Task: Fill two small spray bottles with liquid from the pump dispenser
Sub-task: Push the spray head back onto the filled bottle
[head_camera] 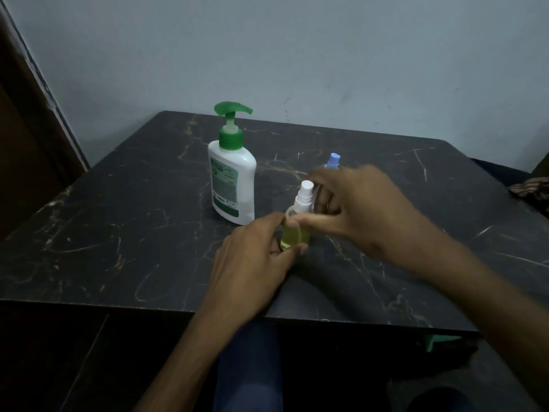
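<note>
Two bare hands meet at a small clear spray bottle of yellow-green liquid with a white nozzle (297, 224), upright near the front middle of the black marbled table (118, 233). The left hand (255, 257) pinches its body; the right hand (353, 203) pinches its neck. Just behind the right hand, a blue-capped bottle (333, 160) peeks out. A white pump dispenser with a green head (231, 173) stands just beside, to the left.

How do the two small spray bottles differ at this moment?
The white-capped spray bottle stands near the front, gripped by the left hand and touched by the right hand; the blue-capped spray bottle stands behind, untouched. The first shows yellowish liquid; the second's body is hidden. Both stand upright.
</note>
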